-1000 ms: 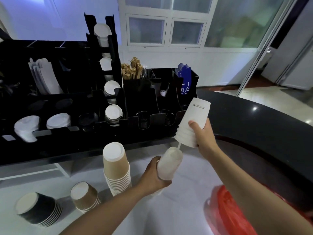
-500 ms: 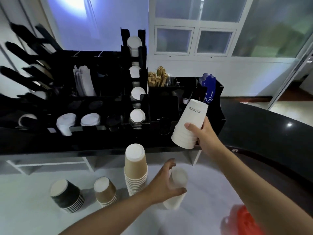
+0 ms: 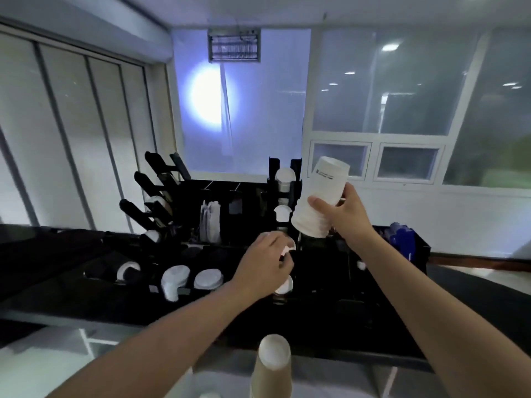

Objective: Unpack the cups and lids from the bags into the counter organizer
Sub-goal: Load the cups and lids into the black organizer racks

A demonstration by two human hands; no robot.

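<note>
the stack of white cups (image 3: 319, 199) is held up in the air above the back part of the black organizer (image 3: 359, 297), upside down, its closed bottom end highest and its open rims lowest. its long axis leans a little, the top tipped to the right, the rims toward the left. small print runs near the top, too small to read. the right hand (image 3: 343, 214) is wrapped around the stack's middle, thumb across the front, and hides its right side.

the left hand (image 3: 265, 264) is curled over the organizer's middle column, fingers bent around something small and white (image 3: 287, 249); only a sliver shows, and whether it is a lid or a cup rim cannot be told. the hand covers part of a white disc (image 3: 284, 285) in the slot just under it.

in the organizer, white lids (image 3: 208, 278) sit in the low front slots to the left, and flat white sleeves (image 3: 211, 222) stand upright further back. the dark compartments are hard to make out.

at the near edge of the counter (image 3: 57, 366) a stack of brown cups (image 3: 273, 369) stands upside down, cut off by the bottom of the view.
</note>
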